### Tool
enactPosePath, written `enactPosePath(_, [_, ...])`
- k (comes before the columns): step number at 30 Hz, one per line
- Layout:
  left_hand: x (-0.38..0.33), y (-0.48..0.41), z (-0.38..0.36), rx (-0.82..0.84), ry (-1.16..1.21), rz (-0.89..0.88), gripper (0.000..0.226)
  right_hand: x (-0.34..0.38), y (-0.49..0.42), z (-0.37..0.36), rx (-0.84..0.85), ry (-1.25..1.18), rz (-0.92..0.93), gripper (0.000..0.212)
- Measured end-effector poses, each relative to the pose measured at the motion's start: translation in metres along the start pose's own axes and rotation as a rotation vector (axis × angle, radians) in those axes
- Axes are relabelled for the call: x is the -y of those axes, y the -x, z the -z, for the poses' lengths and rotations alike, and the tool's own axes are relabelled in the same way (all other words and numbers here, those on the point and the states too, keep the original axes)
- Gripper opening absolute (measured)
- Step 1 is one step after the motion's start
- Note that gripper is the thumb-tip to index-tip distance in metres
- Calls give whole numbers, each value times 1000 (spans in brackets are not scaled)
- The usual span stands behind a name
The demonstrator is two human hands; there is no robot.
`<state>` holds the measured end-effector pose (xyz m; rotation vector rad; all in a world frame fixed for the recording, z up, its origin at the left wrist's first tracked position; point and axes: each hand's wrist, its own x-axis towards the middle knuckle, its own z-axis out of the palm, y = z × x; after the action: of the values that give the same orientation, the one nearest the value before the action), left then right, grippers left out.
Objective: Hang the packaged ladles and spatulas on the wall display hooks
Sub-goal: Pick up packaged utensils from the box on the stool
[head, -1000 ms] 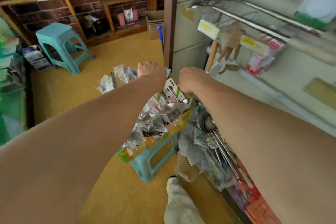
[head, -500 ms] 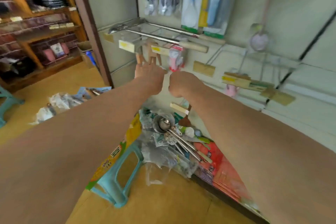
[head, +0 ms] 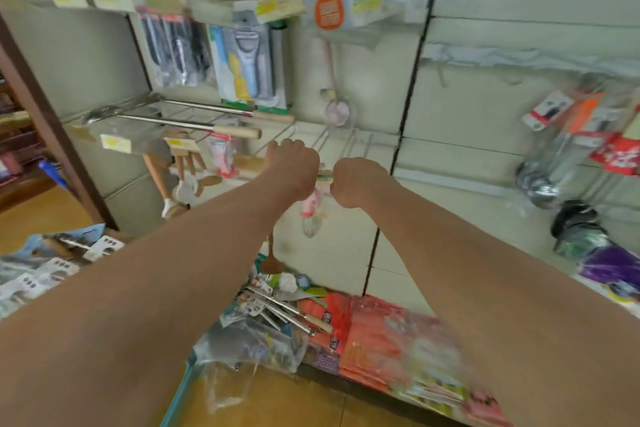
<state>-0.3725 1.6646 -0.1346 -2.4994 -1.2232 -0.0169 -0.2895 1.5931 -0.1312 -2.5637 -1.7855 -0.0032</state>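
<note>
Gripping the packaged spatula (head: 272, 262) mid-frame, left hand (head: 293, 168) and right hand (head: 358, 184) both curled on it, I think; misaligned, it'll miss the hooks (head: 348, 142).

My left hand (head: 292, 166) and right hand (head: 356, 182), fingers curled, grip the top of a packaged spatula (head: 272, 263) beside the wire hooks (head: 346, 142); its brown blade hangs above heaped utensils (head: 277, 308)

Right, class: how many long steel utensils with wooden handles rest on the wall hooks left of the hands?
2. The front utensil lies level, handle to the right; the rear utensil lies parallel just above it. Blur may hide others.
</note>
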Motion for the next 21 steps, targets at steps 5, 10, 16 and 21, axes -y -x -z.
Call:
enactPosePath(5, [-78, -1, 38, -65, 17, -53, 29, -83, 38, 11, -27, 26, -95, 20])
enactPosePath(10, [-152, 3, 70, -149, 33, -133, 33, -156, 75, 23, -69, 28, -183, 18])
enactPosePath(16, [-232, 2, 103, -207, 58, -221, 26, -235, 115, 31, -84, 66, -284, 16])
enactPosePath(21, [-281, -1, 122, -248, 94, -298, 27, -286, 138, 32, -89, 69, -384, 26])
